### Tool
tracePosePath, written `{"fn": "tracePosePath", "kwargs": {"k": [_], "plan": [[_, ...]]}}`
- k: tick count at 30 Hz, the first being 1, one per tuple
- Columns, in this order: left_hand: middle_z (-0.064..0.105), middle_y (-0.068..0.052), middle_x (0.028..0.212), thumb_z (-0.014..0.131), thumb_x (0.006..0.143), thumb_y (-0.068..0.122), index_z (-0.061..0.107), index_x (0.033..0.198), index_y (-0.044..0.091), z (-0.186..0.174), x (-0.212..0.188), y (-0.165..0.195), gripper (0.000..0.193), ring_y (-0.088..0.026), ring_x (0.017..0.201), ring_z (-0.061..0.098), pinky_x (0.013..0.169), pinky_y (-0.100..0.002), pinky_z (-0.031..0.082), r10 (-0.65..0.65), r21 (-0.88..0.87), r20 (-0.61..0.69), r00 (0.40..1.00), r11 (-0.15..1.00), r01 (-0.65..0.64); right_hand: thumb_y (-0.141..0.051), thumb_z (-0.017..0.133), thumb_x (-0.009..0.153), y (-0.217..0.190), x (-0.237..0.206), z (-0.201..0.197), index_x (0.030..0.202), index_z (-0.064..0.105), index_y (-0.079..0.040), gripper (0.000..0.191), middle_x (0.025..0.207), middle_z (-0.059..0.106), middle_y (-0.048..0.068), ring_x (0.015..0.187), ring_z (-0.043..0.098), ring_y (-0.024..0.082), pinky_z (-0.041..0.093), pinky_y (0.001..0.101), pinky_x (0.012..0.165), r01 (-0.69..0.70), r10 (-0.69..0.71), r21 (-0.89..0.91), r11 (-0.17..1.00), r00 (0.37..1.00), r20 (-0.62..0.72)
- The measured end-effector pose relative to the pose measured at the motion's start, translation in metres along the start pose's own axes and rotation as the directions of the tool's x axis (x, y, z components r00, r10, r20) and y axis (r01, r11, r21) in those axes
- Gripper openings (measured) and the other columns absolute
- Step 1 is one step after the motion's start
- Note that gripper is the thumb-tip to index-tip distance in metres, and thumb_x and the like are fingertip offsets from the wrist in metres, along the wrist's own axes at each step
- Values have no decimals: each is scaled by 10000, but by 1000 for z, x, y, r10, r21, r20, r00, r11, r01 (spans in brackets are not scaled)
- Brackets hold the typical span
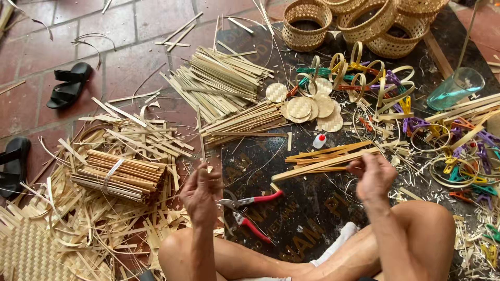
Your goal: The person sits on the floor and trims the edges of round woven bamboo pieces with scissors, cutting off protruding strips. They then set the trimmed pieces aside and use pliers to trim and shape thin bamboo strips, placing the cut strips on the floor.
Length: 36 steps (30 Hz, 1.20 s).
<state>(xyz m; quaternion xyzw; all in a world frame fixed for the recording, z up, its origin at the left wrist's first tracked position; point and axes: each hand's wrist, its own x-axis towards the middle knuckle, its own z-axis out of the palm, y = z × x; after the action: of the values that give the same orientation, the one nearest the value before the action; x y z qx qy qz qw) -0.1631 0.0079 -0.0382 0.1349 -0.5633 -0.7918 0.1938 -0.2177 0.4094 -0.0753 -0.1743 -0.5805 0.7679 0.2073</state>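
My left hand (pixel 200 192) is closed around a thin bamboo strip (pixel 200 132) that stands up and away from it. Pinched in my right hand (pixel 372 174) is the end of a bundle of long bamboo strips (pixel 325 158), which lies across the dark board (pixel 307 218) toward the left. Red-handled pruning shears (pixel 250 208) lie on the board between my hands, touching neither. My bare knees frame the bottom of the view.
A tied bundle of bamboo slats (pixel 125 174) lies left, with loose piles (pixel 224 78) behind. Small woven discs (pixel 310 106), bamboo rings with coloured clips (pixel 385 83), woven baskets (pixel 359 21), a glass (pixel 455 88), a small white bottle (pixel 319 140) and black sandals (pixel 70 86) surround.
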Motion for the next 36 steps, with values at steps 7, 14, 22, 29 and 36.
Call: {"fn": "tracePosePath", "kwargs": {"k": [7, 14, 22, 29, 36], "plan": [[691, -42, 762, 622, 1064, 324, 692, 1252, 92, -107, 15, -9, 307, -93, 528, 541, 493, -253, 467, 161, -287, -306, 938, 924, -252, -118, 674, 925, 53, -14, -20, 1048, 733, 19, 194, 823, 742, 137, 644, 685, 216, 548, 361, 519, -276, 494, -666, 693, 855, 160], [582, 36, 612, 635, 973, 453, 665, 1156, 151, -190, 30, -39, 355, -62, 426, 427, 379, -217, 347, -160, -652, -562, 811, 690, -315, -247, 714, 886, 113, -115, 217, 1085, 759, -51, 283, 939, 773, 147, 839, 754, 269, 565, 384, 703, 575, 204, -513, 638, 516, 832], [602, 33, 584, 645, 918, 442, 662, 1112, 144, -183, 50, -11, 356, -76, 429, 492, 387, -250, 403, -236, -622, -622, 747, 728, -288, -304, 624, 990, 173, -228, 477, 939, 699, -61, 259, 812, 641, 109, 719, 625, 256, 500, 445, 650, 704, 56, -176, 688, 190, 980], [673, 10, 679, 690, 925, 411, 702, 1122, 94, -193, 65, -32, 373, -88, 492, 536, 411, -241, 415, -273, -649, -628, 729, 700, -298, -385, 597, 1010, 186, -240, 510, 931, 692, -111, 300, 755, 635, 35, 608, 502, 137, 464, 341, 554, 752, 581, -495, 435, 185, 792], [774, -129, 1060, 673, 902, 307, 680, 1128, 38, -179, 70, -49, 351, -291, 1009, 741, 864, -482, 642, -486, -764, -504, 714, 636, -107, -207, 695, 919, 115, -166, 309, 809, 744, 24, 260, 626, 574, 8, 538, 463, 93, 367, 279, 487, -89, 690, -686, 722, 162, 706]]}}
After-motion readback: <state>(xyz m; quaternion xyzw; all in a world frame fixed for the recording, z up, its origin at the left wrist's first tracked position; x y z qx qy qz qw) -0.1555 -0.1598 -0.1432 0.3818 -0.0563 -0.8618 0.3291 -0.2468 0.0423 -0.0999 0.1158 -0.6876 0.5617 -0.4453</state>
